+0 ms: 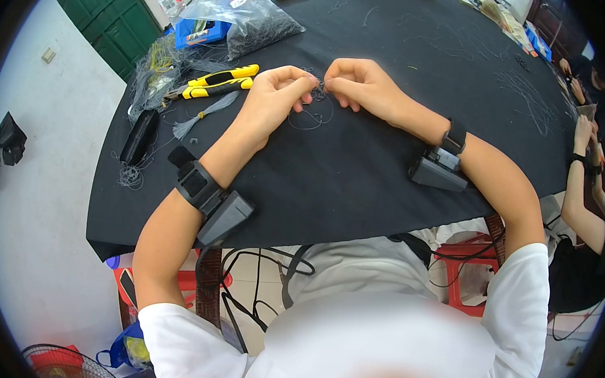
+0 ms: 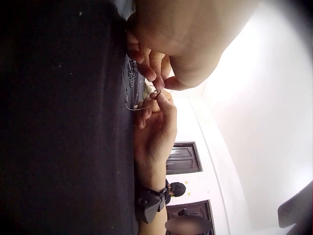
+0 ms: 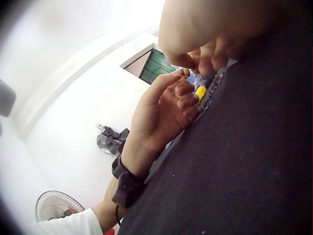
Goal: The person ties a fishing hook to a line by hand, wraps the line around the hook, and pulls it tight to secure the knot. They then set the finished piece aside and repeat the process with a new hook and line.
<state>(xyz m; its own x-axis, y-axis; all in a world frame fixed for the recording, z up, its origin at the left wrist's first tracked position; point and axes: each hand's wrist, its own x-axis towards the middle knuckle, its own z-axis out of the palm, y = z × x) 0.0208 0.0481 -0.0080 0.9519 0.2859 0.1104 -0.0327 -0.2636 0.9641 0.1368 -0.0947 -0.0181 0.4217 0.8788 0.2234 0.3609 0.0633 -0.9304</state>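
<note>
Both hands meet above the black-covered table, fingertips nearly touching. My left hand pinches a thin pale line between thumb and index finger. From the other side, my right hand pinches at the same line, and a tiny dark piece shows at the fingertips in the left wrist view. A loose loop of the line curves down below the fingers. Close behind the fingertips lies a small heap of dark, wiry bits, partly hidden by the hands in the head view.
Left of the hands lie yellow-and-black pliers, a tied bundle of grey strands and a black case. Behind them stands a clear bag of dark small pieces. Loose lines spread at the right, where another person sits.
</note>
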